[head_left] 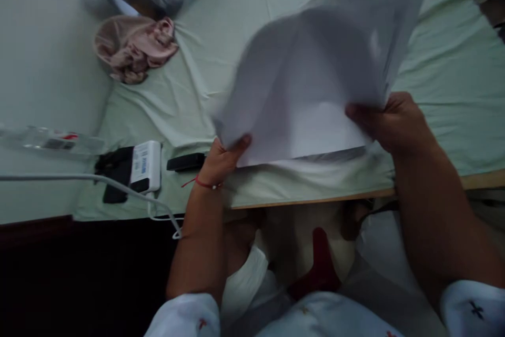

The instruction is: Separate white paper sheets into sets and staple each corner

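Paper [311, 84]: bent and blurred, held up over the green cloth [445, 121]
Left hand [224, 159]: pinching its near left corner, thumb on top
Right hand [396, 121]: pinching its right side, thumb on top
Black object [184, 162]: just beside the left hand
Pink cloth [152, 48]: crumpled on the green cloth

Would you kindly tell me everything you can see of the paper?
The paper looks thin, pale and plain, and is partly motion-blurred. It bows, with soft shading across it. A greyer, shinier part shows at the far right; whether that is another sheet is unclear. The left hand grips its near left corner and the right hand its right side, thumbs on top, over the green cloth.
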The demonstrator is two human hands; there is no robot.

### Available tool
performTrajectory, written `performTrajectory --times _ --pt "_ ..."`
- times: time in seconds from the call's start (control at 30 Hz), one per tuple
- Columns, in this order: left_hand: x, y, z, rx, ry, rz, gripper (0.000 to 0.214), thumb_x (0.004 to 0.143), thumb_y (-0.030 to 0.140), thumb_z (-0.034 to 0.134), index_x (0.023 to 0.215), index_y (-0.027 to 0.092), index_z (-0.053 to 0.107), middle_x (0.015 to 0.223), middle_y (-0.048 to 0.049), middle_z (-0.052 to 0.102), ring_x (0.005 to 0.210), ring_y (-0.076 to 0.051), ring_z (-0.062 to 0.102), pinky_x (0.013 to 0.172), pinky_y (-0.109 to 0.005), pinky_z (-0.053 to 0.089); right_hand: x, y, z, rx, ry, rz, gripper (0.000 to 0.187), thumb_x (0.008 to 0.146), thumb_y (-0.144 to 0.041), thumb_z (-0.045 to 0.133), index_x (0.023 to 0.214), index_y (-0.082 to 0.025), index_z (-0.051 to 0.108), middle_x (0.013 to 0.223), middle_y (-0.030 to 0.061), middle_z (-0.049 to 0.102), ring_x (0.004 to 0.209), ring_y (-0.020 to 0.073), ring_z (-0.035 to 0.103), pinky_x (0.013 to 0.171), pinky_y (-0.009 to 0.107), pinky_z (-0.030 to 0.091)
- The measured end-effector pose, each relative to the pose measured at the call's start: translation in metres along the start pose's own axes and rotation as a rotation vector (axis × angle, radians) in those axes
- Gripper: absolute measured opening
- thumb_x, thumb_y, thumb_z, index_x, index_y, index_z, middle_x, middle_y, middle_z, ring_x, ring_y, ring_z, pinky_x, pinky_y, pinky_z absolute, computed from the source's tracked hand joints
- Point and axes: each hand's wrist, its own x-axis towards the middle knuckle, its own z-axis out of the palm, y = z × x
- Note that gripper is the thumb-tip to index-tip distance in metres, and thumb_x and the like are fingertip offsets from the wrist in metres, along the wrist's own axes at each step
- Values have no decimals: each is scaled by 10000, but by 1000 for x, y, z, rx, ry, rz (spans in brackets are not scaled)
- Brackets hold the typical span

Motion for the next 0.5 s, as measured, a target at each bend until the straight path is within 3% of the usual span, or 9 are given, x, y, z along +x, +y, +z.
performTrajectory --times 0.1,0.23,0.3,0.37,0.43,0.5 --pt "-4 -2 5 -129 -22 -113 536 627 546 953 1000 216 756 1062 -84 792 1039 -247 723 996 -412 592 3 2 1 90 49 14 234 688 -299 931 645 -169 741 668 -20 660 605 86 541 569 232 481" --pt "-7 8 9 -297 -124 -314 656 593 610 965 1087 244 734 1150 -95 779 946 -278 765 767 -404 656 6 3 2 176 134 -60 173 661 -252 935 758 -186 808 819 -4 754 727 113 639 709 261 556" --pt "-9 15 9 -335 -210 -405 665 626 648 941 1098 232 727 1087 -112 781 831 -281 776 637 -380 641 6 2 2 187 159 -95 162 655 -243 934 751 -198 812 836 -5 764 748 119 650 747 270 569" --pt "-11 20 11 -313 -293 -467 632 646 675 922 1004 196 721 915 -122 775 642 -229 731 503 -310 561 6 2 1 177 177 -102 151 646 -234 931 706 -209 794 802 -16 755 736 123 646 754 280 575" --pt "-12 23 15 -267 -354 -458 578 667 661 917 883 178 686 768 -110 752 450 -121 579 393 -238 411 5 1 0 158 179 -102 155 638 -227 933 691 -216 787 782 -21 752 733 128 648 761 292 581" --pt "-14 25 21 -232 -383 -420 540 658 604 944 815 179 649 658 -73 713 390 -63 458 351 -201 273 5 0 -2 154 140 -121 166 643 -235 944 742 -213 814 827 -6 776 776 141 672 803 304 587"
